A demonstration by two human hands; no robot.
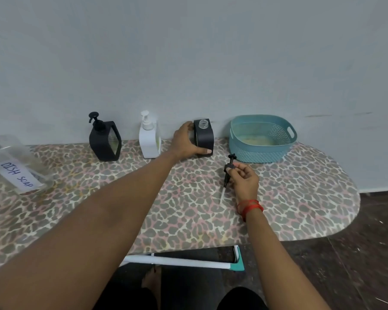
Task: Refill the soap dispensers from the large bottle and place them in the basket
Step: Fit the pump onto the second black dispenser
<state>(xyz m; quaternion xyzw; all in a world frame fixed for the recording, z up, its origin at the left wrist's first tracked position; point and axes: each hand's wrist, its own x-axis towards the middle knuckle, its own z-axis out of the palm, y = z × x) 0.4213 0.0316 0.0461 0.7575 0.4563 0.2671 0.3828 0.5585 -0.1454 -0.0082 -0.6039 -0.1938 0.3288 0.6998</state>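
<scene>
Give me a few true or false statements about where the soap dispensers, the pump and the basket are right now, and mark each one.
1. The left hand grips the open dispenser. True.
2. The right hand holds the removed pump. True.
3. The teal basket already holds a dispenser. False: no dispenser is in it.
4. The white dispenser has lost its pump. False: its pump is on.
5. The bottle labelled dish soap stands at the table's left edge. True.
</scene>
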